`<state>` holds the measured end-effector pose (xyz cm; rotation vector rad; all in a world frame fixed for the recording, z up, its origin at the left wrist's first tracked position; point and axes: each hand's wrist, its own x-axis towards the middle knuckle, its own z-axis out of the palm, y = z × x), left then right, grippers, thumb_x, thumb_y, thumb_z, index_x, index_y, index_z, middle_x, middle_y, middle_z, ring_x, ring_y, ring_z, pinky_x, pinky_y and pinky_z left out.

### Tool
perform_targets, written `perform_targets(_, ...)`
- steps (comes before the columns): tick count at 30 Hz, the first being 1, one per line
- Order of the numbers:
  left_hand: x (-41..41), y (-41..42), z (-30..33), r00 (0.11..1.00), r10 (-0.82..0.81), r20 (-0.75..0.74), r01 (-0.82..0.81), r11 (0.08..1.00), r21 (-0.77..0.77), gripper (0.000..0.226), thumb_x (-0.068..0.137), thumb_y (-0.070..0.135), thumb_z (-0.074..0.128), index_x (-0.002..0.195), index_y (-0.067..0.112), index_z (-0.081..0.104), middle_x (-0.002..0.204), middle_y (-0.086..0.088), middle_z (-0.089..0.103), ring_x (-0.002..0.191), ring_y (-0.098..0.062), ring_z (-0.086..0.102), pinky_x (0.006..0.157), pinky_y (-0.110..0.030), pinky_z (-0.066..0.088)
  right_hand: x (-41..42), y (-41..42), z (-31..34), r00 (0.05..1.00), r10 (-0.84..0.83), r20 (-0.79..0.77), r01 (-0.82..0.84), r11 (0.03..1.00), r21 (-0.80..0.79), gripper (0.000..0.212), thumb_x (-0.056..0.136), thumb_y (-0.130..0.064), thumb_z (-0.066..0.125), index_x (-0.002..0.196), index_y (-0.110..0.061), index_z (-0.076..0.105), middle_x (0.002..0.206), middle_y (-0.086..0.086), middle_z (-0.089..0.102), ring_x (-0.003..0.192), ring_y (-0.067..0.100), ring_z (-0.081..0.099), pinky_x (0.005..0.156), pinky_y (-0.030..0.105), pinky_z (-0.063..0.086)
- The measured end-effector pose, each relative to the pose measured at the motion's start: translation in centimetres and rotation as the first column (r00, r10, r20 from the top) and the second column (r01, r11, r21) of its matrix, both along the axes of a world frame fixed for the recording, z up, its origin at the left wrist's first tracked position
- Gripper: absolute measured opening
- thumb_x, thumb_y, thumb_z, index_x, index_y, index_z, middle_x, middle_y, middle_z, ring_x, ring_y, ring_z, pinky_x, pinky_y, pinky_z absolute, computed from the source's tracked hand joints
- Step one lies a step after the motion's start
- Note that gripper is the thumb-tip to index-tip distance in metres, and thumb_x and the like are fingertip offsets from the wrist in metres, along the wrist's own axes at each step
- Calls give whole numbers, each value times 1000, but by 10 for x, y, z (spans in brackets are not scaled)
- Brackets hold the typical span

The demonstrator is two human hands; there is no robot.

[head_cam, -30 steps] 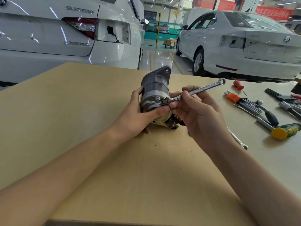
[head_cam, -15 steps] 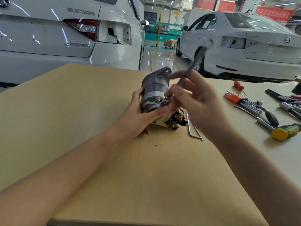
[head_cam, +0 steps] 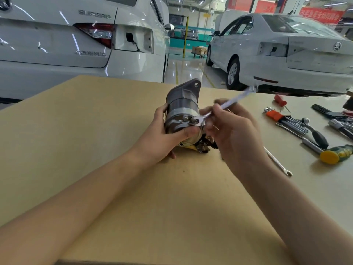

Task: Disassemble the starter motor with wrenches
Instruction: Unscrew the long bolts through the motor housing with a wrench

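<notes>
The person's left hand (head_cam: 162,138) is gripping the starter motor (head_cam: 183,115), fingers curled round its cylindrical body with the thumb pressing on the near end, holding it on the tan cardboard sheet (head_cam: 95,150) covering the table. The right hand (head_cam: 233,131) is pinching the shank of a combination wrench (head_cam: 225,106), whose open end is sitting on a bolt (head_cam: 193,120) at the motor's end cap; the shank is blurred. Another wrench (head_cam: 278,163) is lying just beside the right wrist.

Left hand (head_cam: 162,138) grips starter motor (head_cam: 182,111); right hand (head_cam: 232,131) holds wrench (head_cam: 227,105).
</notes>
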<state>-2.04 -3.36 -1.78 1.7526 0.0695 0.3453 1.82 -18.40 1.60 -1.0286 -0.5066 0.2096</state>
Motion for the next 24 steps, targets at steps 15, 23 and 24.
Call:
perform_targets(15,1,0,0,1000,-20,23,20,1000,-19,122,45,57,72,150,26,19,109,11,58,78,-4,65,46,-29,53,3,-1,-6,991,-36,-128,43,998,54,21,89,9,50,79,-9,51,74,15,67,54,15,58,54,22,51)
perform_targets(23,3,2,-2,999,-19,30,20,999,-29,124,45,57,72,152,24,18,112,11,57,77,4,66,48,-31,54,10,-12,-2,987,-14,157,30,995,-99,18,83,5,61,79,-11,55,83,14,70,65,18,60,65,29,48)
perform_targets(24,3,2,-2,999,-19,30,20,999,-33,124,45,57,72,152,24,18,112,11,57,78,3,66,47,-31,54,10,-12,-2,983,-22,182,44,992,-119,16,83,4,61,82,-11,55,84,14,70,65,19,60,66,30,48)
